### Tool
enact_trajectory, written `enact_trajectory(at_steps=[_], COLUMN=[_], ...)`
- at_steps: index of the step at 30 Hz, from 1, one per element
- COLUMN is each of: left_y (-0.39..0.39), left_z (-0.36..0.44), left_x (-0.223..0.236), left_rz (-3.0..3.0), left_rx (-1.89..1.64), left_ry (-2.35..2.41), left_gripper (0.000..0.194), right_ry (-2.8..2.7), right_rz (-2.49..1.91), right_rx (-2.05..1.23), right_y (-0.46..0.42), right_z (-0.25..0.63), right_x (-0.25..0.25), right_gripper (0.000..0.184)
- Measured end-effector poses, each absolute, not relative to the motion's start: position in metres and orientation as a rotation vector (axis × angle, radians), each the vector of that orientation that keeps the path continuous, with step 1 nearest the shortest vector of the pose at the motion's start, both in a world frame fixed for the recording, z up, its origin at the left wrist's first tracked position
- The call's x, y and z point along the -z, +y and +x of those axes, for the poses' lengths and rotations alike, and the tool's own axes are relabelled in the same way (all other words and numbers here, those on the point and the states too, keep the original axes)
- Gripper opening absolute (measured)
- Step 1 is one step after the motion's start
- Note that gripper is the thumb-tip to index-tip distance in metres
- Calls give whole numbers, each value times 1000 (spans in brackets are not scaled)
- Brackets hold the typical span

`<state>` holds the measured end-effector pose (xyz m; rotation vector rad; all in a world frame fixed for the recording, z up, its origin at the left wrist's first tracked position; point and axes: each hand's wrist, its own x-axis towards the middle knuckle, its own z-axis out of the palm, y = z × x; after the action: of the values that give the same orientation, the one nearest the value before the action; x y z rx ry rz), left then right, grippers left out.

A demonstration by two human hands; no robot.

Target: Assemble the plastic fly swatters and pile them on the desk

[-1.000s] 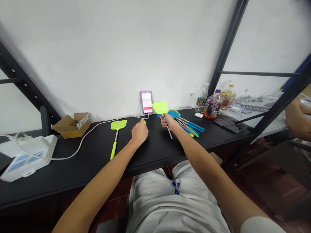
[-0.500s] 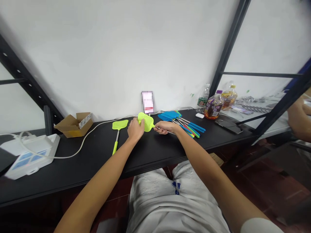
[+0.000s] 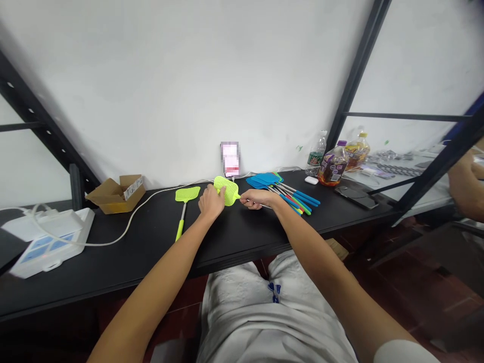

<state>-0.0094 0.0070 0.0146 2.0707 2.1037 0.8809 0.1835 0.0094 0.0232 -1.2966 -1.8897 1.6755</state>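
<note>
Between my hands, just above the black table, is a lime-green fly swatter (image 3: 228, 191) with a perforated head. My left hand (image 3: 212, 201) grips the left edge of that head, thumb on top. The fingers of my right hand (image 3: 257, 198) close round the thin shaft just below the head; the rest of the shaft is mostly hidden by the hand and wrist. A second lime-green fly swatter (image 3: 187, 194) lies left of my left hand, its handle pointing toward me. Right of my right hand is a pile of fly swatters (image 3: 266, 180) with blue heads on top and blue, green, red and yellow handles.
A phone (image 3: 230, 159) leans on the wall behind the swatter. To the left are an opened cardboard box (image 3: 113, 201) and a white power strip (image 3: 53, 247) with a cable. Bottles (image 3: 333, 164), a white case (image 3: 311, 180) and a dark phone (image 3: 357, 197) lie right. A person's arm (image 3: 463, 186) shows far right.
Almost nothing differs. Both hands keep their hold on the swatter, and the view has shifted very slightly.
</note>
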Motion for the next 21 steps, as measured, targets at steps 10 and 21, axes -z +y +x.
enact_trajectory(at_steps=[10, 21], left_y=[13, 18], left_z=[-15, -19], left_x=[-17, -17], left_rz=[2003, 2064], left_rx=[-733, -536], left_ry=[2170, 2212], left_gripper=[55, 60], right_ry=[-1968, -2399], right_rz=[-1438, -1445], right_rx=[-1475, -915], right_y=[3, 11], right_z=[174, 175], right_x=[-28, -17], right_gripper=[18, 25])
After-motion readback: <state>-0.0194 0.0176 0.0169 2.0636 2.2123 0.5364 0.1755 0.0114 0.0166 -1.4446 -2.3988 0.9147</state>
